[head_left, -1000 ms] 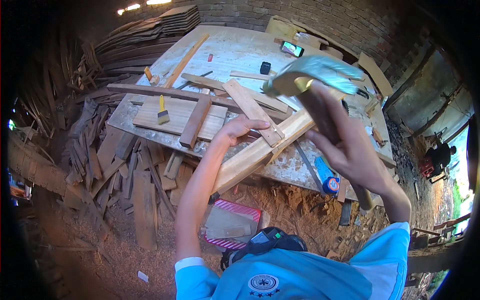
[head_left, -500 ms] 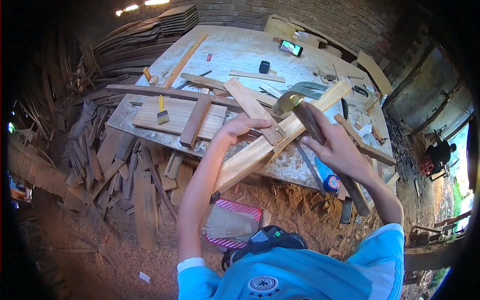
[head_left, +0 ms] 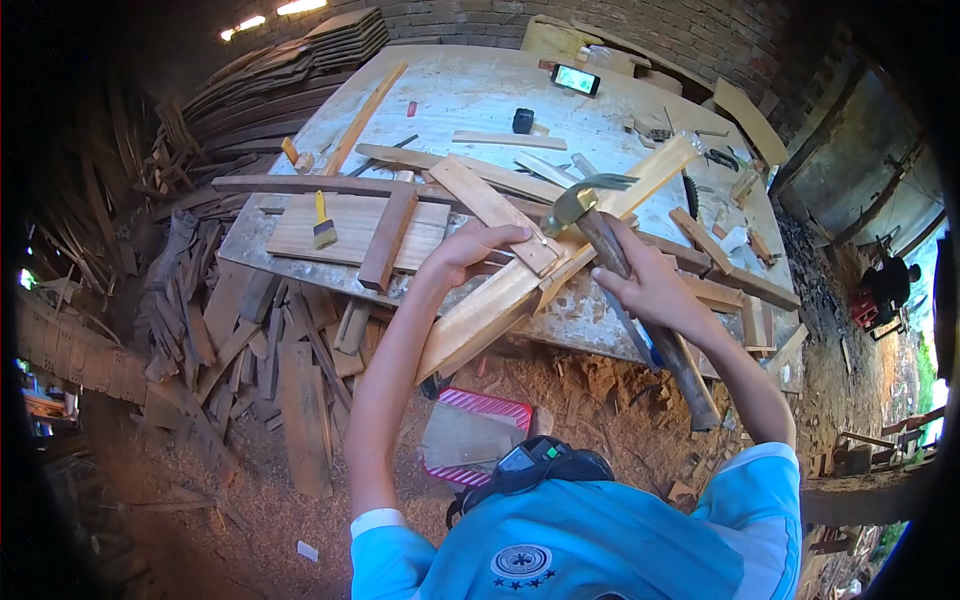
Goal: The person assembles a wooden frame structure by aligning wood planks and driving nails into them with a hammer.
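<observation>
the slat (head_left: pixel 484 202) lies across the beam (head_left: pixel 478 326), apparently for backing; the left hand (head_left: pixel 462 252) clamps it, likely for steadiness, near the hammer (head_left: pixel 604 243), which the right hand (head_left: pixel 655 290) grips by its handle. the beam overhangs the table (head_left: pixel 440 95).

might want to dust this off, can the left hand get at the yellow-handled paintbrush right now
Probably yes, if the left hand leaves the flat tan wooden slat: the reddish-brown wooden block lies between, but nothing covers the paintbrush.
</observation>
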### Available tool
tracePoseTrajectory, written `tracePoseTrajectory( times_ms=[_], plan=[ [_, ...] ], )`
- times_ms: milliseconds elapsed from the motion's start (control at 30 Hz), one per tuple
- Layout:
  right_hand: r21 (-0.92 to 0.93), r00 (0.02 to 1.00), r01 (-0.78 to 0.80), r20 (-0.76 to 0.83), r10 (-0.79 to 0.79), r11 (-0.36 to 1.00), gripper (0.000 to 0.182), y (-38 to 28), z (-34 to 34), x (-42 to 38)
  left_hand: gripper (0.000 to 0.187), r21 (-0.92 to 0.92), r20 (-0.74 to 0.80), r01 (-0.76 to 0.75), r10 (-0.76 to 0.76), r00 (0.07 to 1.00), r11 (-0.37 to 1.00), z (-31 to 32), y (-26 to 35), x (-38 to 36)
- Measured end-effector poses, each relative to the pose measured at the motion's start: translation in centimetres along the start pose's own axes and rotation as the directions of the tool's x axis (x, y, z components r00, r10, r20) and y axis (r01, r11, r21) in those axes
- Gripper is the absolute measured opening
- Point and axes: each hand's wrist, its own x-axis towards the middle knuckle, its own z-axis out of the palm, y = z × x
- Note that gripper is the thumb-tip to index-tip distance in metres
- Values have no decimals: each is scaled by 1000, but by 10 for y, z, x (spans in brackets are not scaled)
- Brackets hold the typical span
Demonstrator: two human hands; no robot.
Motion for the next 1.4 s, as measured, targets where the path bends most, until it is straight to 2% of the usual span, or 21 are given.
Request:
tracePoseTrajectory(
  times_ms=[67,167,200,300,367,467,533,567,600,633,767,800,900,933,1033,1067,1167,1200,1300,1333,1400],
  plan=[
    [111,989,-130,82,122,985,64,-3,-5,1,47,65,-5,26,-26,1000,998,2,3,-7],
    [17,998,64,-18,-64,998,64,16,4,6,49,199,-44,136,-130,991,971,2,3,-12],
    [16,997,73,-23,-72,997,64,17,5,6,50,250,-63,184,-173,983,951,3,1,-14],
    [29,997,71,-17,-71,997,65,16,4,4,56,232,-94,54,-33,995,971,14,-12,-17],
    [60,999,38,17,-39,997,66,10,-2,4,53,320,-134,-37,84,987,947,23,-15,-24],
    [-138,883,407,-194,-427,903,67,54,0,13,50,410,-134,-163,236,963,898,22,-23,-25],
    [131,972,144,-204,-115,981,67,32,-26,-7,48,425,-114,-148,215,970,893,17,-13,-41],
    [265,983,-2,-177,50,964,67,22,-39,-19,46,432,-99,-139,200,975,891,13,-8,-49],
    [354,972,-44,-201,122,934,66,23,-49,-28,45,433,-90,-125,181,979,893,7,-6,-55],
    [331,939,-111,-274,208,937,68,20,-59,-35,43,436,-82,-108,159,984,894,1,-3,-60],
    [447,878,18,-435,199,894,68,35,-84,-60,41,612,-4,-46,61,998,790,-7,15,-69],
    [466,866,43,-459,200,884,68,37,-86,-67,42,669,25,0,-23,999,743,-4,26,-70],
    [474,835,34,-497,235,880,67,41,-82,-84,44,791,55,22,-107,993,611,-2,38,-49],
    [449,843,-36,-467,268,893,64,43,-81,-89,48,750,141,-78,-43,989,656,-8,33,-35],
    [468,876,-102,-376,303,878,62,24,-72,-99,49,747,218,-191,37,975,637,-9,42,-6],
    [455,908,-60,-345,238,889,61,22,-68,-99,48,799,175,-154,20,984,581,-7,48,-3],
    [359,960,-53,-240,147,932,61,16,-55,-91,46,743,173,-181,76,982,644,-11,49,2],
    [378,975,-119,-130,180,918,61,4,-55,-85,46,774,148,-125,14,989,621,-2,60,-7],
    [323,996,-72,-24,85,944,61,-13,-41,-58,45,736,195,-124,-33,980,666,-16,52,6],
    [258,999,-7,-28,15,966,60,-15,-34,-49,45,705,227,-160,-7,974,691,-13,53,4],
    [125,990,138,-21,-137,983,59,-16,-23,-30,46,763,232,-144,-58,971,631,-13,56,10]
  ],
)
